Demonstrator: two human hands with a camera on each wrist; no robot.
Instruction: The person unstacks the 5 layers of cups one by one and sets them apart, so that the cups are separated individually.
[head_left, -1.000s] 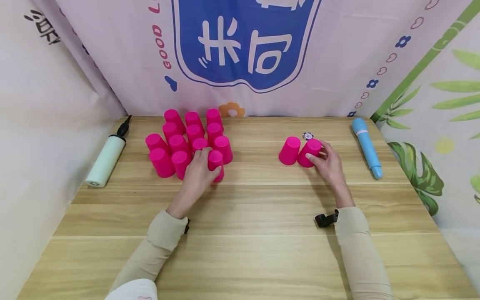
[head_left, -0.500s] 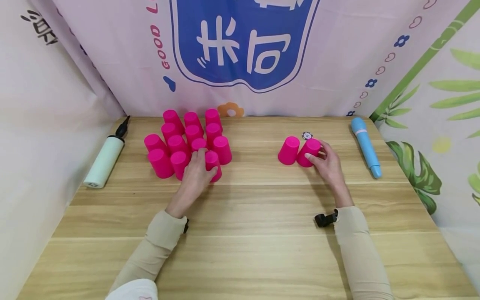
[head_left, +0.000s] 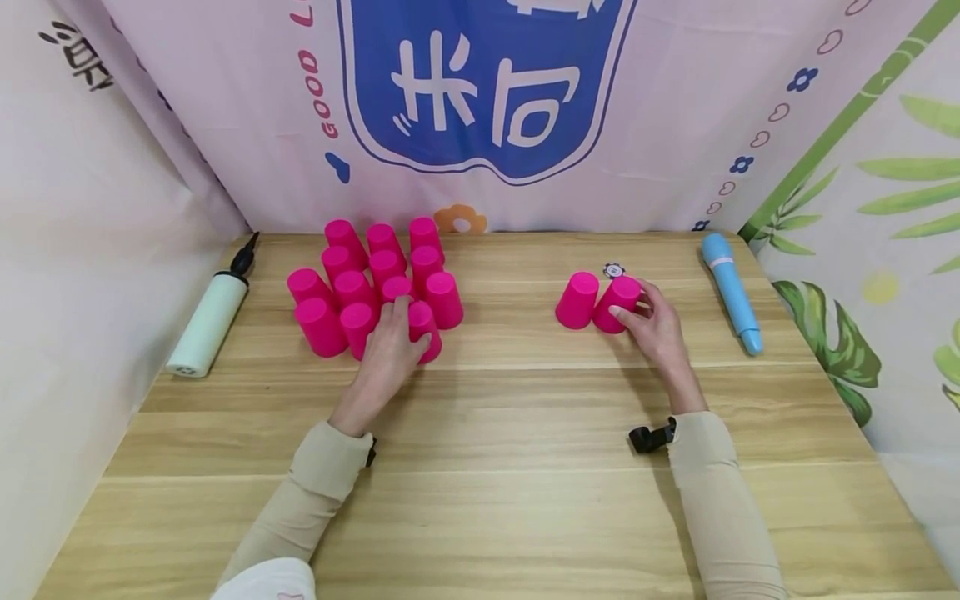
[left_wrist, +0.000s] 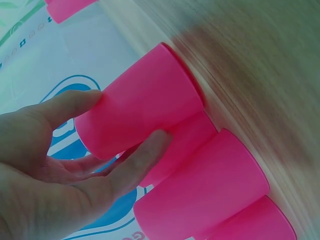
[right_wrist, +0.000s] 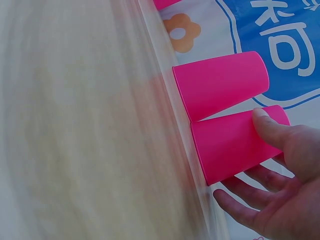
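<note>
On the left of the table, upside-down pink cups (head_left: 322, 329) stand in a close group. My left hand (head_left: 386, 350) holds the front-right pink cup (head_left: 425, 329) of that group, thumb on its right side and fingers round its far left. The left wrist view shows this cup (left_wrist: 142, 100) between thumb and fingers, beside other cups (left_wrist: 205, 185). To the right, my right hand (head_left: 660, 329) grips another upside-down pink cup (head_left: 618, 296), which touches a second pink cup (head_left: 577, 302) at its base. In the right wrist view, the thumb lies on the gripped cup (right_wrist: 230, 145).
A pale green hand pump (head_left: 212, 321) with a black nozzle lies at the table's left edge. A blue microphone-shaped thing (head_left: 733, 292) lies at the right. Behind the right-hand cups is a small round chip (head_left: 614, 271). A printed cloth (head_left: 675, 125) hangs along the back edge.
My left hand has shifted the front-right cup slightly left, closer to the group. The right hand stays on its cup, with no clear movement.
</note>
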